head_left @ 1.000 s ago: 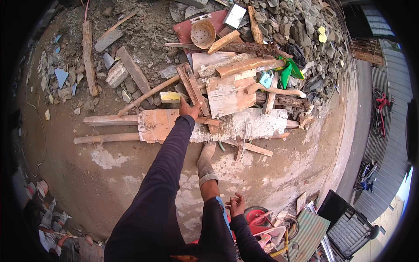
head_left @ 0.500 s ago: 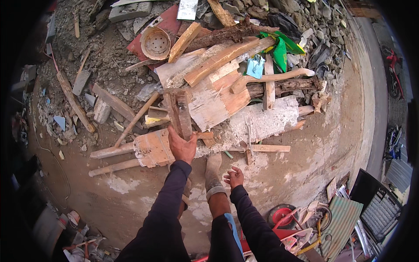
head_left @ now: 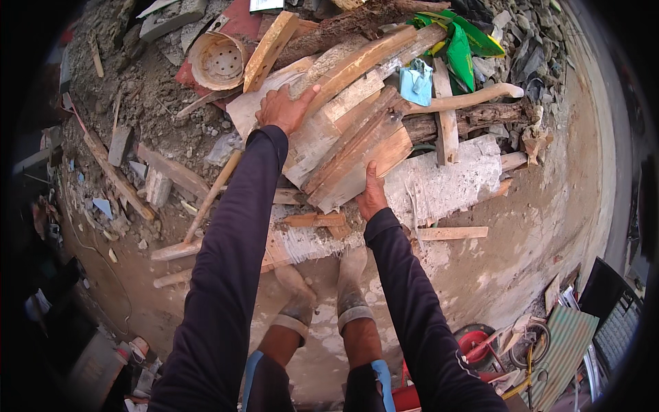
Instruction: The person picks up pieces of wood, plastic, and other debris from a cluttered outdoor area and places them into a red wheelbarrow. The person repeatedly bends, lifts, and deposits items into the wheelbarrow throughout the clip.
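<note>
Outdoor demolition or construction yard, bare ground. Heap of scrap timber planks [head_left: 357,130] lying crossed over rubble and broken masonry [head_left: 158,96]. Whitewashed board [head_left: 446,182] with plaster crust at the heap's foot. Perforated clay pot [head_left: 218,60], green plastic sheet [head_left: 460,44] among the debris. Poured concrete surface [head_left: 535,233], dust-streaked. Corrugated metal sheet [head_left: 573,340] and a red wheel [head_left: 473,340] at the lower right edge.

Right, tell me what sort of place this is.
Probably an outdoor demolition or construction dump. Both hands, left hand and right hand, press on a heap of scrap wooden planks over rubble and stones, beside a bare, pale-stained concrete floor.
</note>
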The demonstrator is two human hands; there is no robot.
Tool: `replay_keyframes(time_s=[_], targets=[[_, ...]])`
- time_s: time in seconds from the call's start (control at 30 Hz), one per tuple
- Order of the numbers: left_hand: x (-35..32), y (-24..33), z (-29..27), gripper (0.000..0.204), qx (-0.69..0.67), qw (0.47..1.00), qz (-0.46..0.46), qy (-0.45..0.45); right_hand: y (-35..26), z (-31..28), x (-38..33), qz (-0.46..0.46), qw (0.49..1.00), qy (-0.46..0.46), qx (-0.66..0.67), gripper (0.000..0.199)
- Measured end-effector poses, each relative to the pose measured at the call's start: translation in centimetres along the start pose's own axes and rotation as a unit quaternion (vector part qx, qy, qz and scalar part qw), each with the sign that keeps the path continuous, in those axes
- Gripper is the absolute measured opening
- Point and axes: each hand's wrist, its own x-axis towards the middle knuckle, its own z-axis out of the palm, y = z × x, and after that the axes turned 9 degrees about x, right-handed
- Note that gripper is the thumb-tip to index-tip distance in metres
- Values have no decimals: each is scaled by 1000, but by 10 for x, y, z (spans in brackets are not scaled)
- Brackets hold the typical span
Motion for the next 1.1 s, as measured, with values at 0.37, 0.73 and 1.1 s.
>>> replay_keyframes(time_s=[0.37, 0.73, 1.1], targets=[[-81, -10, 0, 92, -376, 877, 73, -290, 6, -38, -45, -61, 982, 171, 55, 53], [-257, -22, -90, 45, -411, 833, 108, -356, 5, -12, -245, -190, 944, 261, 61, 36], [-509, -16, -91, 45, -359, 761, 107, -530, 7, -107, -573, -151, 836, 524, -61, 58]])
